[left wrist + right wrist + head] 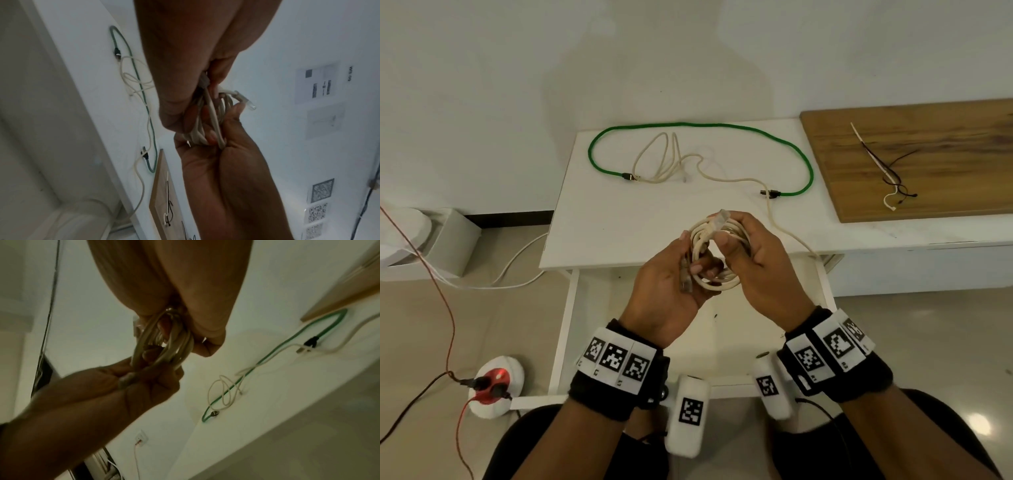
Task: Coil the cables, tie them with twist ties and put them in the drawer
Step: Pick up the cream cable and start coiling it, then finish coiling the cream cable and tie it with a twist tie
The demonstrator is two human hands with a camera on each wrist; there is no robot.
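Both hands hold a coiled cream cable (pixel 722 283) above the table's front edge. My left hand (pixel 688 263) grips the coil's left side, with one plug lying in its palm. My right hand (pixel 736 236) grips the right side, and the other clear plug (pixel 723 218) sticks up above its fingers. The left wrist view shows the coil (pixel 212 116) pinched between both hands, as does the right wrist view (pixel 164 344). A green cable (pixel 722 126) and a loose cream cable (pixel 722 180) lie uncoiled on the white table (pixel 619 222). Twist ties (pixel 887 171) lie on a wooden board (pixel 945 154).
An open white drawer (pixel 566 318) extends below my hands. On the floor at the left are a red and white power socket (pixel 496 383) with plugged leads, and a white box (pixel 448 240). The wall stands close behind the table.
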